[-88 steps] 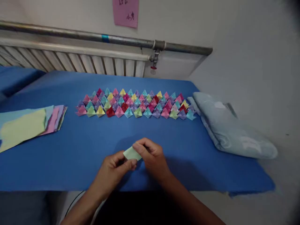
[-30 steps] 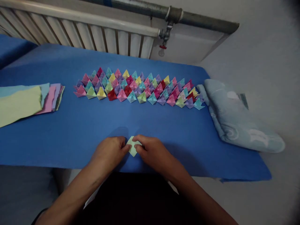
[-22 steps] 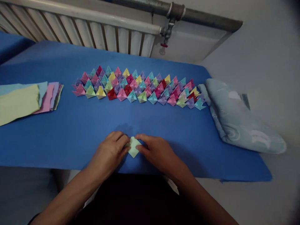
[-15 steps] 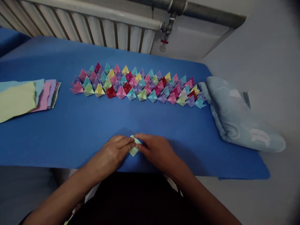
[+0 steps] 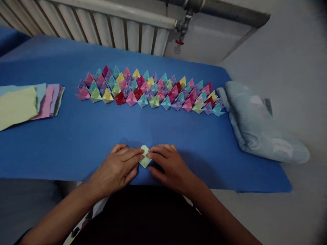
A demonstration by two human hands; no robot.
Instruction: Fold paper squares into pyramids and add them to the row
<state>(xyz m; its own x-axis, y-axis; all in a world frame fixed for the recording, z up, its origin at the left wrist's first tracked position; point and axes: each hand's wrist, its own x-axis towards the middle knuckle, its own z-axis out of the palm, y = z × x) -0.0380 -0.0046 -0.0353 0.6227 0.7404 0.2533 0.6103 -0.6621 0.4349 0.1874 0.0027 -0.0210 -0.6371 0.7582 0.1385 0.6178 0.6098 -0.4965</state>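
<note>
A small pale-green piece of folded paper (image 5: 145,160), roughly diamond-shaped, lies on the blue tabletop close to my body. My left hand (image 5: 119,167) presses its fingertips on the paper's left side, its fingers held together. On the right side, the fingertips of my right hand (image 5: 170,165) rest on the same paper, with the thumb lower down by its edge. Both hands hold the paper between them. Farther back stand several rows of small folded paper boats (image 5: 154,102) in pink, red, yellow, green, blue and purple.
To the left lies a stack of coloured paper sheets (image 5: 17,105) with uneven edges. A folded light-blue blanket (image 5: 255,126) sits at the table's right end. Behind the blue table (image 5: 89,143) are a white radiator (image 5: 112,32) and a pipe valve with a red handle (image 5: 179,42).
My right hand's fingers have shifted on the paper, the thumb moving down off its face to the lower edge. More of the paper's middle shows. The view has tilted slightly.
</note>
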